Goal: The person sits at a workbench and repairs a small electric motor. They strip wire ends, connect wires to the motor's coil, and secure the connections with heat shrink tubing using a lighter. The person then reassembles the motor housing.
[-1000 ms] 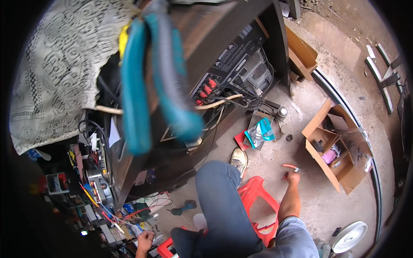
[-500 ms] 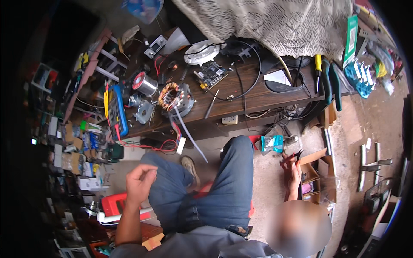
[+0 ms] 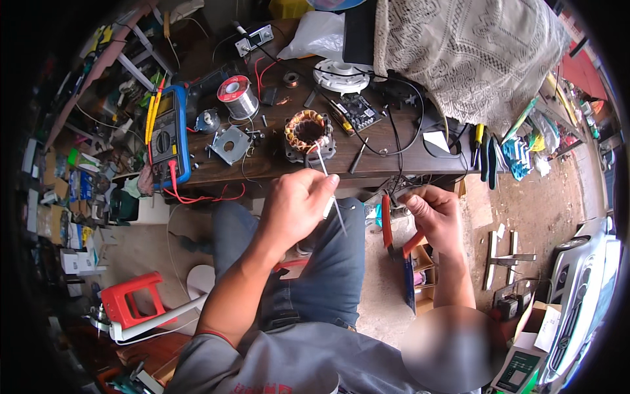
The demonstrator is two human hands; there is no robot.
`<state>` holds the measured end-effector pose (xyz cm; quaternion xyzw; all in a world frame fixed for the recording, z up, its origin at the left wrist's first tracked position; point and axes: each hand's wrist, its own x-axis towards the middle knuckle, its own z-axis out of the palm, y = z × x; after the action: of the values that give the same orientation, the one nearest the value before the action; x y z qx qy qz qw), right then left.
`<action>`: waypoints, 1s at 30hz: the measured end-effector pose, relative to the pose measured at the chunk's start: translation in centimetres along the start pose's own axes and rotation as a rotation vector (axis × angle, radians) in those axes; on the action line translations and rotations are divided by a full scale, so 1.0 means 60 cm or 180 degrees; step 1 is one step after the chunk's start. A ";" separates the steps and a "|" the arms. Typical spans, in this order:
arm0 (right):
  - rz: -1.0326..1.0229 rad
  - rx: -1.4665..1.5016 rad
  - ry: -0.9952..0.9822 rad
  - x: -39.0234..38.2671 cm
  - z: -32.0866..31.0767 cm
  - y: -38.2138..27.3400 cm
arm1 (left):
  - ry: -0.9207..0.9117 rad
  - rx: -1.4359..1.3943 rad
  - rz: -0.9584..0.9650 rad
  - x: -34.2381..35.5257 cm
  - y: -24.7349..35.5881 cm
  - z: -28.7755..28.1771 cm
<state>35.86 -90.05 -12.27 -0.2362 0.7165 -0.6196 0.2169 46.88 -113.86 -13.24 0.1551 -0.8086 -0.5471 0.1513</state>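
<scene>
Slightly left of centre, my left hand point(image 3: 295, 213) is closed on the thin white sleeve point(image 3: 339, 217) hanging from the copper-wound motor stator point(image 3: 307, 131) at the bench edge. My right hand point(image 3: 436, 220), further right, has its fingers curled on a red-handled plier-like tool point(image 3: 387, 220), held below the bench edge. Beside the stator lie a circuit board point(image 3: 356, 111), a slim screwdriver point(image 3: 359, 156), a square metal plate point(image 3: 230, 142) and a solder spool point(image 3: 237, 98).
A blue multimeter point(image 3: 169, 136) with leads is on the bench's left; patterned cloth point(image 3: 459, 59) covers its right. Yellow-handled screwdriver and pliers point(image 3: 489, 157) lie at the right end. A red stool point(image 3: 131, 295) stands lower left, a cardboard box point(image 3: 423, 295) and a car point(image 3: 584, 295) right.
My view has swung round to face the bench. My left hand has risen and moved inward, taking hold of the white sleeve; my right hand has come up and inward with the red-handled tool.
</scene>
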 end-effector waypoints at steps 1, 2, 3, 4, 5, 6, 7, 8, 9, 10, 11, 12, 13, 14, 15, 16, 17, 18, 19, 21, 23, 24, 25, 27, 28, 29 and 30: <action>0.0524 0.0642 0.0041 0.004 -0.008 0.018 | 0.0029 0.0011 -0.0021 0.002 -0.002 -0.001; 0.1068 0.1292 0.0121 0.002 -0.012 0.047 | 0.0025 0.0021 -0.0054 0.004 -0.005 0.001; 0.1363 0.1715 0.0520 -0.004 -0.007 0.069 | -0.0014 -0.0176 -0.0042 0.005 -0.009 0.002; 0.1452 0.2165 0.0824 -0.013 -0.007 0.099 | -0.0056 -0.0372 -0.0026 0.006 -0.014 0.001; 0.1665 0.2386 0.1326 -0.029 0.011 0.122 | -0.0077 -0.0534 -0.0015 0.003 -0.017 0.000; 0.1863 0.2588 0.1838 -0.049 0.033 0.141 | -0.0085 -0.0486 0.0080 0.002 -0.016 -0.002; 0.2078 0.2650 0.1557 -0.082 0.046 0.173 | -0.0146 -0.0478 0.0056 0.003 -0.020 -0.004; 0.2309 0.2689 0.1282 -0.119 0.058 0.204 | -0.0207 -0.0489 0.0014 0.005 -0.024 -0.006; 0.2643 0.2906 0.0956 -0.151 0.075 0.233 | -0.0223 -0.0587 0.0015 0.004 -0.029 -0.008; 0.3008 0.3171 0.0560 -0.176 0.095 0.267 | -0.0218 -0.0612 -0.0021 0.003 -0.034 -0.009; 0.3144 0.3634 0.0382 -0.200 0.110 0.286 | -0.0231 -0.0685 -0.0007 0.005 -0.035 -0.013; 0.3260 0.4095 0.0211 -0.219 0.125 0.297 | -0.0260 -0.0766 -0.0124 0.006 -0.032 -0.017; 0.3391 0.4368 0.0672 -0.235 0.137 0.310 | -0.0291 -0.0845 -0.0243 0.006 -0.024 -0.022; 0.3270 0.4580 0.0778 -0.243 0.148 0.302 | -0.0307 -0.0918 -0.0358 0.006 -0.020 -0.028; 0.3355 0.4328 0.0926 -0.248 0.154 0.294 | -0.0318 -0.0914 -0.0345 0.006 -0.021 -0.029; 0.3439 0.4072 0.1071 -0.254 0.159 0.284 | -0.0326 -0.0910 -0.0333 0.007 -0.023 -0.031; 0.3399 0.3819 0.0911 -0.259 0.157 0.278 | -0.0329 -0.0923 -0.0323 0.007 -0.025 -0.032; 0.3360 0.3563 0.0752 -0.267 0.152 0.274 | -0.0349 -0.0852 -0.0264 0.008 -0.028 -0.033; 0.3321 0.3305 0.0592 -0.272 0.147 0.268 | -0.0368 -0.0782 -0.0208 0.009 -0.032 -0.036; 0.2942 0.2640 0.0505 -0.267 0.127 0.236 | -0.0364 -0.0726 -0.0124 0.010 -0.034 -0.036; 0.2241 0.1362 0.0513 -0.240 0.115 0.183 | -0.0324 -0.0747 -0.0078 0.009 -0.033 -0.036; 0.1801 0.0782 0.0484 -0.223 0.101 0.156 | -0.0320 -0.0756 -0.0076 0.009 -0.034 -0.035; 0.1586 0.0072 0.0304 -0.207 0.075 0.129 | -0.0294 -0.0754 -0.0083 0.006 -0.034 -0.037; -0.0403 -0.0964 0.0189 -0.130 0.063 0.049 | -0.0267 -0.0759 -0.0145 0.003 -0.028 -0.039; -0.0390 -0.1497 -0.0017 -0.114 0.040 0.033 | -0.0249 -0.0777 -0.0156 -0.001 -0.026 -0.042; -0.0204 -0.0663 0.0106 -0.092 0.043 0.020 | -0.0264 -0.0806 -0.0155 0.000 -0.024 -0.041; -0.0080 0.0032 -0.0078 -0.075 0.038 0.023 | -0.0290 -0.0827 -0.0147 0.001 -0.023 -0.041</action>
<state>40.73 -88.93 -13.87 -0.2517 0.7076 -0.6229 0.2191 47.93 -116.42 -13.64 0.1279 -0.7332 -0.6569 0.1206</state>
